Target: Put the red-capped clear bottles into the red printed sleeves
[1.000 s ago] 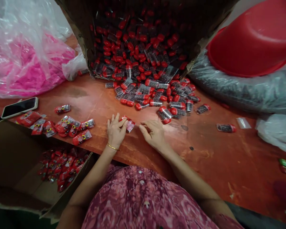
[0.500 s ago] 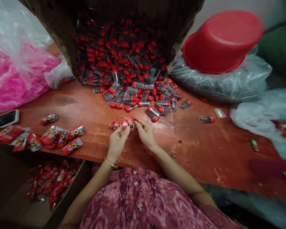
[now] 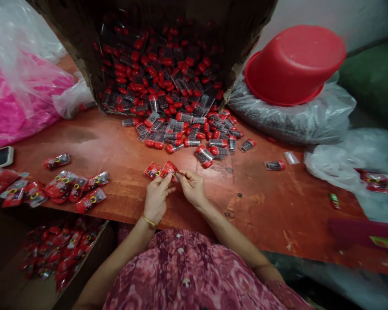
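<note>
Between my hands is a small red printed packet (image 3: 170, 168), held above the table. My left hand (image 3: 157, 196) pinches its lower edge, thumb against fingers. The fingertips of my right hand (image 3: 191, 187) are closed on its right side. Just left of it a second red packet (image 3: 153, 170) lies on the table beside my left fingertips. Beyond my hands spreads a pile of small clear tubes with red caps and dark contents (image 3: 184, 133), spilling from a tipped cardboard box (image 3: 242, 56).
Filled red packets (image 3: 64, 185) lie at the left near a phone (image 3: 0, 158). Below the table edge, a carton (image 3: 98, 241) holds more packets. An upturned red tub (image 3: 297, 64) rests on a filled plastic bag (image 3: 287, 125). Pink items fill a bag (image 3: 22, 99) at far left.
The view has shifted slightly. My hands still hold the red packet, and my right fingers have closed in nearer to my left ones.
</note>
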A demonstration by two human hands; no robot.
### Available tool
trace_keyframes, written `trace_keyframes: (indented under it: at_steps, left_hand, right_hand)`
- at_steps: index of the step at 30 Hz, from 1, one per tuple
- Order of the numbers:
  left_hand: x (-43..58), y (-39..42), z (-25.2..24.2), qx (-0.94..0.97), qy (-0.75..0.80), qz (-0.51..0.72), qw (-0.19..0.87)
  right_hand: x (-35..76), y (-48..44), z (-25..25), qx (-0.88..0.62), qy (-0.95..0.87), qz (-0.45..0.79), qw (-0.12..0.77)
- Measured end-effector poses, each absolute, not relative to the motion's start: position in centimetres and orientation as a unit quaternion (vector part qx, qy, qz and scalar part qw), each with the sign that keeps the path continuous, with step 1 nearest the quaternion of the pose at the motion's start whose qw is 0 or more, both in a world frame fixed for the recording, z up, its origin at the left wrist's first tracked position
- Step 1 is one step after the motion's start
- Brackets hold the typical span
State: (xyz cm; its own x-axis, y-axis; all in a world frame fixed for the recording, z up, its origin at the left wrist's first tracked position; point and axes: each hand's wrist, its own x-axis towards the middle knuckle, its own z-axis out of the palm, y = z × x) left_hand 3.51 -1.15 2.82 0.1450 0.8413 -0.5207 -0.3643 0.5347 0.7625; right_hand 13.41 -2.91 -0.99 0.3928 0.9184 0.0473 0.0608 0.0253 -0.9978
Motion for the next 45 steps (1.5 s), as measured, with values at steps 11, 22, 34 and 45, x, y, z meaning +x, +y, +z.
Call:
trace_keyframes:
  at_steps: [11, 22, 34, 45]
  left_hand:
    - [3.5, -0.3, 3.0, 0.213, 0.48, 0.412, 0.745]
    - [2.7, 0.8, 3.4, 0.16, 0.488, 0.44, 0.737]
    - [2.7, 0.4, 3.4, 0.167, 0.487, 0.439, 0.737]
    - [3.6, -0.8, 2.7, 0.297, 0.494, 0.473, 0.666]
  right_hand:
    - [13.5, -2.7, -0.3, -0.562, -0.442, 0.427, 0.554]
    - [22.7, 0.0, -0.2, -0.794, -0.58, -0.046, 0.173]
    - [23.0, -4.2, 2.1, -0.712, -0.595, 0.17, 0.334]
    - [17.7, -7.9, 2.4, -0.523, -0.399, 0.654, 0.373]
